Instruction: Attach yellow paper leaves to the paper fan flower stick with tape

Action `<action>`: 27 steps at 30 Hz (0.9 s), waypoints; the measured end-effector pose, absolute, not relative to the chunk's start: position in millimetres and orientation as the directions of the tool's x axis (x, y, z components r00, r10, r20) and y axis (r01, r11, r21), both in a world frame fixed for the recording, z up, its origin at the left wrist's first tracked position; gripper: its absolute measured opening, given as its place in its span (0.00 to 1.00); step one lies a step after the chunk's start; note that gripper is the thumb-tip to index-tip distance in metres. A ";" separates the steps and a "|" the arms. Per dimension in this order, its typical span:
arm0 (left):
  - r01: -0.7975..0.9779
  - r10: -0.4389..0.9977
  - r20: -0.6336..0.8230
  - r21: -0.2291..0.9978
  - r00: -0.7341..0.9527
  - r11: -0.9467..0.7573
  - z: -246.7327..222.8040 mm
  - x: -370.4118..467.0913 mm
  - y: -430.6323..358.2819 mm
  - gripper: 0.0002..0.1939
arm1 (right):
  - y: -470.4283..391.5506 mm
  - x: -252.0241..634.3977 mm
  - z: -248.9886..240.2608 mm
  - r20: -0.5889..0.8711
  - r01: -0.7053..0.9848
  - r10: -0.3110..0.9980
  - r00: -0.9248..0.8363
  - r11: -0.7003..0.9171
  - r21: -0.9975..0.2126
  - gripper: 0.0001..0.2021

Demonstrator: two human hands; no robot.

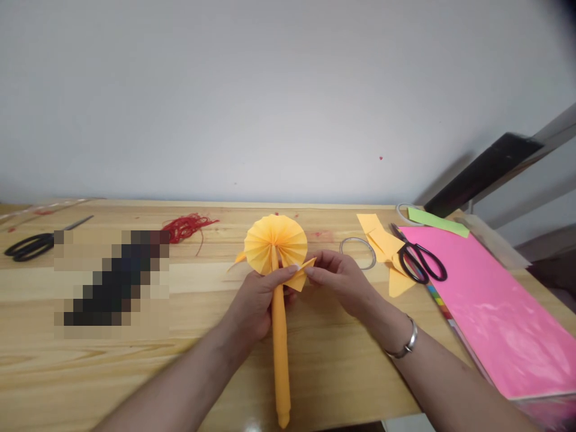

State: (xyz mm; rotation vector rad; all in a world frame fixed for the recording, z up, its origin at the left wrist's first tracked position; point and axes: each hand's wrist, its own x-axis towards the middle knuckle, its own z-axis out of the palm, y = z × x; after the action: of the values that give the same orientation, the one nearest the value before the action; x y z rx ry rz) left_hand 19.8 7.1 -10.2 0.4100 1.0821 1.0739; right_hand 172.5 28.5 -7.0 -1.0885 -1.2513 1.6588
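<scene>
My left hand point(258, 303) is closed around a rolled orange paper stick point(279, 348), its thumb lying across the upper part. At the stick's top sits a round pleated paper fan point(274, 237) in yellow-orange, opened almost to a full circle. Just below the fan, on the right, a small folded orange paper piece point(300, 277) sticks out past my left thumb. My right hand point(339, 279) pinches the outer edge of that piece between thumb and fingers. The left fingers behind the stick are mostly hidden.
Black-handled scissors point(423, 262) and orange paper scraps point(382, 240) lie at right beside a pink paper pack point(504, 312) and a green strip point(438, 222). A tape ring point(358, 252) is near my right hand. Red string point(189, 228) and other scissors point(33, 245) lie left.
</scene>
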 end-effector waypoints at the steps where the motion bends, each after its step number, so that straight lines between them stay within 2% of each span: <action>1: -0.502 0.861 -0.505 0.730 0.062 0.464 -10.5 19.9 7.2 0.10 | 28.9 172.5 -8.3 -0.168 -0.104 0.930 -0.326 -0.211 -0.972 0.07; 15: -0.512 0.850 -0.521 0.711 0.078 0.482 -9.3 19.5 5.9 0.09 | 31.7 174.2 -14.8 -0.092 -0.171 0.947 -0.307 -0.150 -0.974 0.10; 22: -0.540 0.822 -0.556 0.659 0.120 0.524 -7.8 17.2 7.0 0.08 | 33.4 174.6 -16.2 -0.024 -0.219 0.953 -0.302 -0.094 -0.971 0.10; 27: -0.559 0.811 -0.573 0.638 0.114 0.530 -7.6 17.4 8.6 0.04 | 32.9 173.6 -13.9 -0.056 -0.219 0.947 -0.318 -0.131 -0.967 0.08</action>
State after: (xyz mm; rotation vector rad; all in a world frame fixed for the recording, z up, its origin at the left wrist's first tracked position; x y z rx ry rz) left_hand 17.4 8.6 -7.6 0.2924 1.0437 1.0250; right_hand 173.6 32.9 -13.9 -0.9297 -1.1989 1.6125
